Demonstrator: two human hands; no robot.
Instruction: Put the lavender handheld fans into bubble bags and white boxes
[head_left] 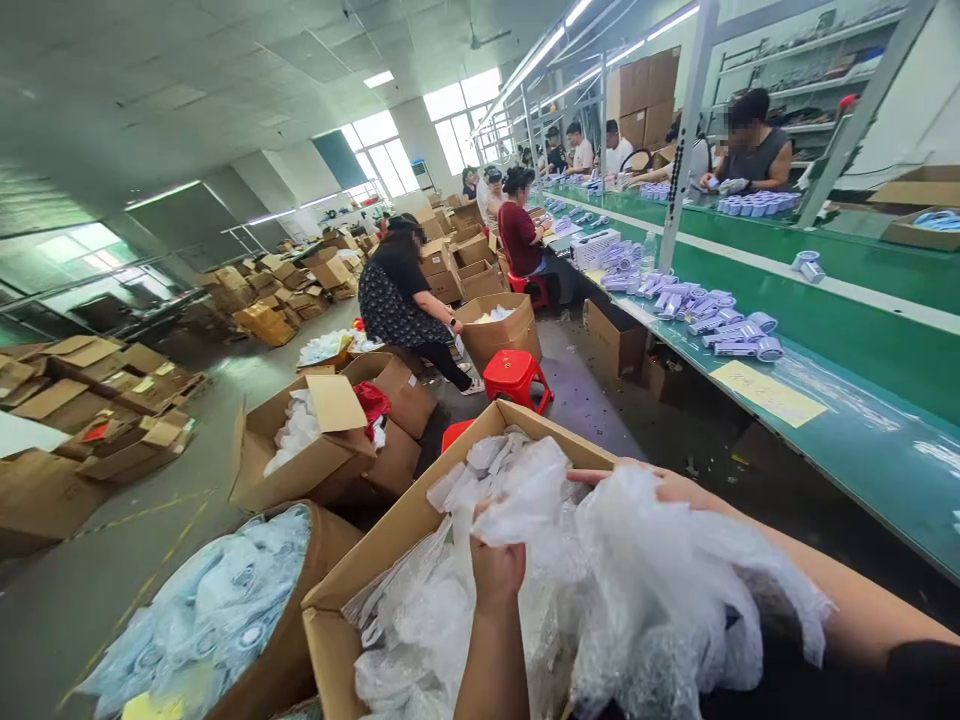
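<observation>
A large cardboard box (405, 540) stands right in front of me, heaped with crumpled clear plastic bags (420, 600). My left hand (496, 565) reaches up over the heap, its fingers closed around a bunched clear plastic bag (529, 505). On the right, my right hand (671, 488) is by the box's far edge, with a bundle of thin plastic bags (645, 560) gathered in it and draping over the wrist and forearm. Part of the right hand's fingers is hidden behind the plastic.
A green conveyor bench (862, 410) runs along the right, with lilac plastic parts (720, 320) and a yellow paper (769, 392). Left stands a box of bagged light-blue parts (217, 600). Ahead are a red stool (517, 378), open boxes (300, 490) and a bending co-worker (401, 300).
</observation>
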